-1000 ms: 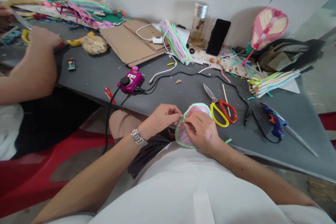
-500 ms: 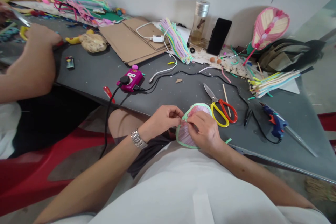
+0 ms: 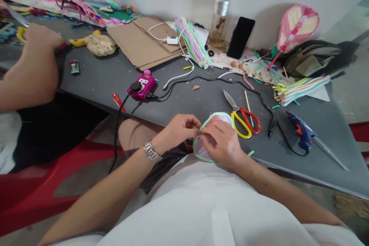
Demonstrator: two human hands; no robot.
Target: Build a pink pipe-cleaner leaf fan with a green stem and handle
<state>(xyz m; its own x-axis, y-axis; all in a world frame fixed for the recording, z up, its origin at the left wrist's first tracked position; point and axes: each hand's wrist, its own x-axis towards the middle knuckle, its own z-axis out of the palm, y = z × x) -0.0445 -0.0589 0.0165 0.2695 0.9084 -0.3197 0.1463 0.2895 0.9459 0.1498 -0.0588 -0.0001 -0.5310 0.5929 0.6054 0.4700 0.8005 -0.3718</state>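
head view: the fingers (image 3: pixel 198 125) of the left hand (image 3: pixel 180 130) pinch narrowly on the upper left of a mint-green pipe-cleaner oval (image 3: pixel 197 149), and the fingers (image 3: pixel 208 132) of the right hand (image 3: pixel 223 144) close on the same stretch of rim, so that the two grips sit just beside each other. pink and lilac strands (image 3: pixel 203 149) fill the oval, and the hands cover much of them. if the pinch eases, the springy rim could pull out of shape or a strand could slip loose. the oval sits at the near edge of the dark gray tabletop (image 3: pixel 95 84), so a fumble could drop it off that edge. outward, a silver link watch (image 3: pixel 152 151) circles the left wrist. just beyond the oval lie scissors with yellow and red handles (image 3: pixel 236 127) and a thin wooden stick (image 3: pixel 249 103), and a short green pipe-cleaner offcut (image 3: pixel 251 153) rests near the right hand. a blue hot glue gun (image 3: pixel 301 136) lies toward the tabletop's right corner. a magenta plug socket (image 3: pixel 141 86) stands farther left, and a co-worker's hand (image 3: pixel 42 36) works near the far left edge.
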